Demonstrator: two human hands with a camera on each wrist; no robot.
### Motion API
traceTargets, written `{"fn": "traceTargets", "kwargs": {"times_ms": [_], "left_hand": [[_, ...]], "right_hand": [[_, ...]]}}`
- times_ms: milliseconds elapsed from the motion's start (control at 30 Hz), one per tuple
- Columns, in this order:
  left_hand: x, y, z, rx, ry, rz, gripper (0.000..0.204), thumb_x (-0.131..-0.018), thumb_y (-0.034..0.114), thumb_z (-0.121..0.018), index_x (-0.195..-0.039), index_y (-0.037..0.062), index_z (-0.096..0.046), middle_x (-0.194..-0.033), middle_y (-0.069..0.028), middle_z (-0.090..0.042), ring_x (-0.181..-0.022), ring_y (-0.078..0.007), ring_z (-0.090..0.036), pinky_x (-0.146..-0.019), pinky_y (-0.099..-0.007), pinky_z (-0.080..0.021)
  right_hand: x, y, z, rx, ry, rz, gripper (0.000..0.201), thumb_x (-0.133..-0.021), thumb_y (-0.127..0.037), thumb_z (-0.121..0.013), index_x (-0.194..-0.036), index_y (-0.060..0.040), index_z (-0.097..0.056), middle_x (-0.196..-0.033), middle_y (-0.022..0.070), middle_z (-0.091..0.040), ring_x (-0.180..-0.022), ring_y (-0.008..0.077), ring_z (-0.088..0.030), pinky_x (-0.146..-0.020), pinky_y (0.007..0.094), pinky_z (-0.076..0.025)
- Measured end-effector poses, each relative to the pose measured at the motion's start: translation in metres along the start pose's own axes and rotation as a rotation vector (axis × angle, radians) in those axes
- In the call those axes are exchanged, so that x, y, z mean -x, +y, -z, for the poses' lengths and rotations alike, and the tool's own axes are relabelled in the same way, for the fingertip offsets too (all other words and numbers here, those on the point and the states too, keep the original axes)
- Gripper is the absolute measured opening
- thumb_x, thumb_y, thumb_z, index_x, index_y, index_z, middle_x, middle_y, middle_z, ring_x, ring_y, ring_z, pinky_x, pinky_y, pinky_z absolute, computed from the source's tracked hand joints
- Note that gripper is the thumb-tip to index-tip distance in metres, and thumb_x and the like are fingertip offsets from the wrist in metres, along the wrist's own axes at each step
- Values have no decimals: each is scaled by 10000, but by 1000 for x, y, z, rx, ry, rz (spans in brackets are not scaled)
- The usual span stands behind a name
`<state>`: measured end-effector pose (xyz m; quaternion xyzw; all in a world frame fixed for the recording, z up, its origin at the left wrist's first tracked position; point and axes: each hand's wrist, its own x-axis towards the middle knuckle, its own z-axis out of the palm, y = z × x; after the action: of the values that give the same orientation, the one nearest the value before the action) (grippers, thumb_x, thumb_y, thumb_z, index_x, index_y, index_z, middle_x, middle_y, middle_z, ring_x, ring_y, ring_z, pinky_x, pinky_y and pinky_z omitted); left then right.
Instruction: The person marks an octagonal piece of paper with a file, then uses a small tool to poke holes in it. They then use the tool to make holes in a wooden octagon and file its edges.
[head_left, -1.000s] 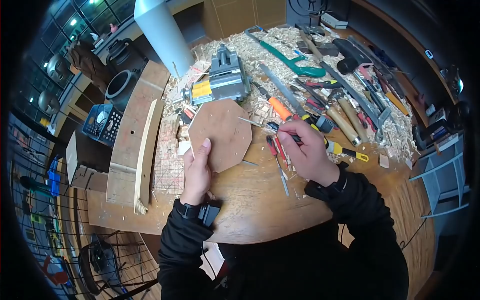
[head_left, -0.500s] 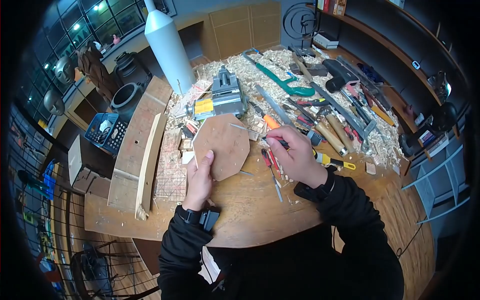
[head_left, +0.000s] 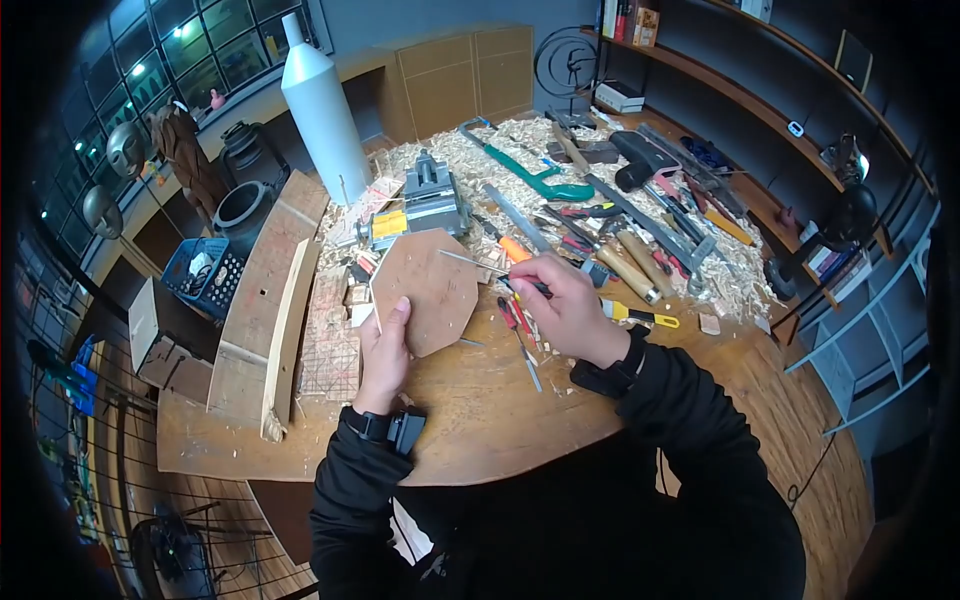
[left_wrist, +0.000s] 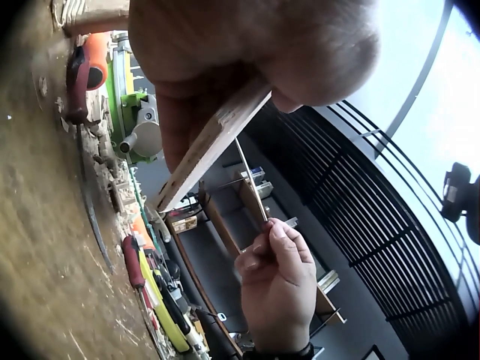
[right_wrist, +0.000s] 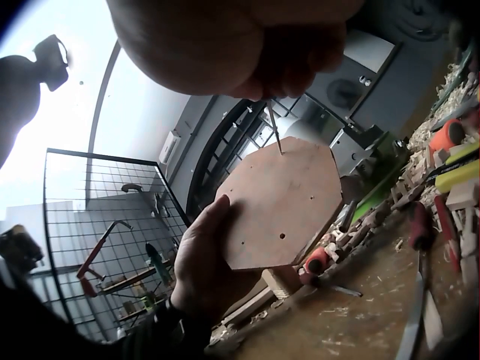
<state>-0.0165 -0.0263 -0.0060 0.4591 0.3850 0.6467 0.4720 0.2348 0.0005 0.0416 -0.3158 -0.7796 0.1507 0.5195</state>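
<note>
My left hand [head_left: 386,352] grips an octagonal wooden board [head_left: 425,300] by its left edge, thumb on the face and fingers behind. Several small holes dot the board [right_wrist: 277,202], which stands tilted above the table. In my right hand [head_left: 565,305] is a slim tool with a dark handle and a thin metal shaft [head_left: 470,260]. Its tip meets the upper part of the board's face in the right wrist view, where the shaft [right_wrist: 274,127] comes down from curled fingers. The left wrist view shows the board's pale edge [left_wrist: 214,146] and the right hand [left_wrist: 277,277] pinching the tool.
Behind the board stands a grey vise [head_left: 430,200] among wood shavings. Red-handled tools [head_left: 515,315] lie just right of the board. Further right are a green hacksaw [head_left: 540,180], wooden-handled chisels [head_left: 635,265] and a black mallet [head_left: 645,160]. A long wood strip [head_left: 288,340] lies left.
The head view has tilted up and turned right. The tool's tip has moved inward from the board's right edge to its upper face. Both hands keep their holds.
</note>
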Motion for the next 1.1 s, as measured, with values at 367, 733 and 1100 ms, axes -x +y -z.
{"fn": "traceTargets", "kwargs": {"times_ms": [367,733,1100], "left_hand": [[7,9,-6,-340,-136,-74,336,-1003,231,-538,-1191,-39,-605,-1084,-64,-663,-965,-114,-599,-837,-270,-480],[11,24,-21,-357,-164,-127,316,-951,122,-556,-1223,-37,-582,-1131,-72,-643,-1028,-141,-576,-901,-284,-450],[-5,43,-15,-133,-245,354,727,-726,9,-548,-1441,21,-417,-1280,-81,-575,-1156,-176,-548,-980,-282,-424]], "right_hand": [[-7,-13,14,294,36,294,74,-902,-72,-618,-954,-20,-614,-849,151,-610,-754,331,-612,-662,390,-479],[-1,12,8,116,26,69,170,-919,-113,-646,-991,29,-587,-807,112,-646,-736,165,-625,-646,317,-486],[-6,25,6,-296,-326,-511,186,-969,-149,-584,-890,19,-587,-640,32,-594,-516,71,-541,-447,261,-417]]}}
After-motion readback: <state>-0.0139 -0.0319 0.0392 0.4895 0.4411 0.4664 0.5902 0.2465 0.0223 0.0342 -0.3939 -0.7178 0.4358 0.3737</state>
